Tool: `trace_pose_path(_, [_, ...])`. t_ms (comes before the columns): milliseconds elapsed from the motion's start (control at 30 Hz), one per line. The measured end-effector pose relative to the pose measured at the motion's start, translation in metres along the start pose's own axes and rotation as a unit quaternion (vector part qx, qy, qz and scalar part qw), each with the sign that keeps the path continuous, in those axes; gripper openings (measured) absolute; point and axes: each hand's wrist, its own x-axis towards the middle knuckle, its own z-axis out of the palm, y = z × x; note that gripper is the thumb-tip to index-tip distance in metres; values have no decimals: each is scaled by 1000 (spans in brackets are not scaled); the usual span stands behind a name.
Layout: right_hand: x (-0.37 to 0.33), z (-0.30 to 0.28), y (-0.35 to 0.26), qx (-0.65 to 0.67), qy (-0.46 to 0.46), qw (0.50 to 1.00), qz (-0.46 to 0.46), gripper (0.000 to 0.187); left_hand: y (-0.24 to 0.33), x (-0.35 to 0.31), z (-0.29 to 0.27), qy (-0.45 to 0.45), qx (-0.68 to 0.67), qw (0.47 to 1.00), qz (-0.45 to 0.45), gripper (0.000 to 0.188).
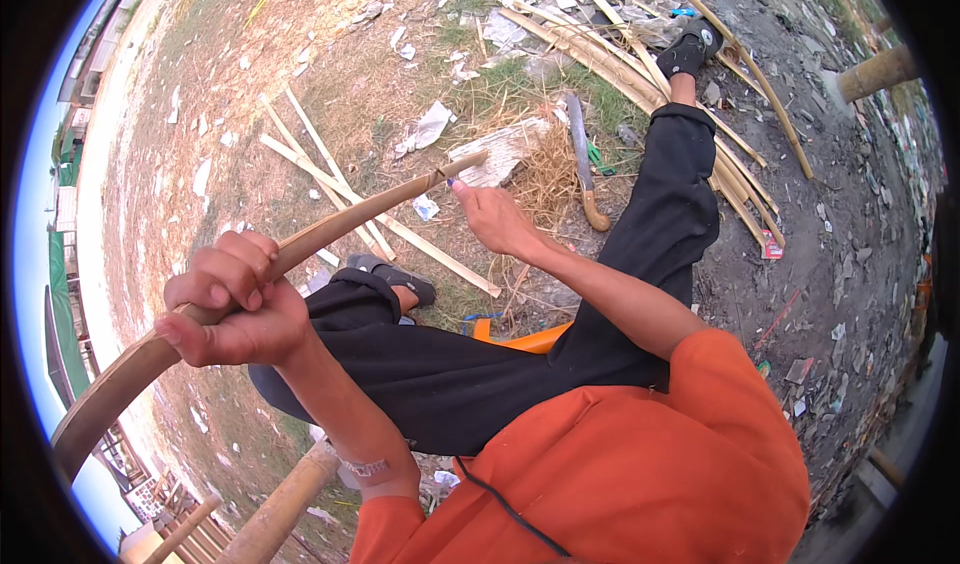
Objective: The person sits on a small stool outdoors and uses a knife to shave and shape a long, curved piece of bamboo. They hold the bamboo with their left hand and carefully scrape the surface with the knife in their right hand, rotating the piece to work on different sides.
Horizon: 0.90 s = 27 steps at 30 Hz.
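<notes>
My left hand is wrapped round a long bamboo pole. The pole runs from the lower left edge up to its tip near the middle, with a small split or notch close to that tip. Beside the tip is my right hand, its fingers curled in and one digit pointing at the pole. Whether it holds anything small is hidden. Just past that hand, a machete with a wooden handle lies on the ground, next to a pale weathered wood block and a heap of straw-like shavings.
Split bamboo strips lie in a pile by my right foot; several more strips cross on the left. A green object is beside the machete. I sit on something orange. Thick bamboo poles stand lower left. Litter covers the ground.
</notes>
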Motion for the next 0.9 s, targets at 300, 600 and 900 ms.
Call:
trace_pose_path(300, [-2, 12, 1, -39, 41, 998, -7, 59, 0, -2, -2, -31, -7, 999, 18, 49])
trace_pose_path(600, [-1, 17, 10, -66, 29, 997, 24, 60, 0, -4, -1, -26, -18, 999, 14, 51])
trace_pose_path(900, [17, 25, 59, -87, 21, 995, 44, 59, -2, -4, 0, -17, -3, 1000, 20, 52])
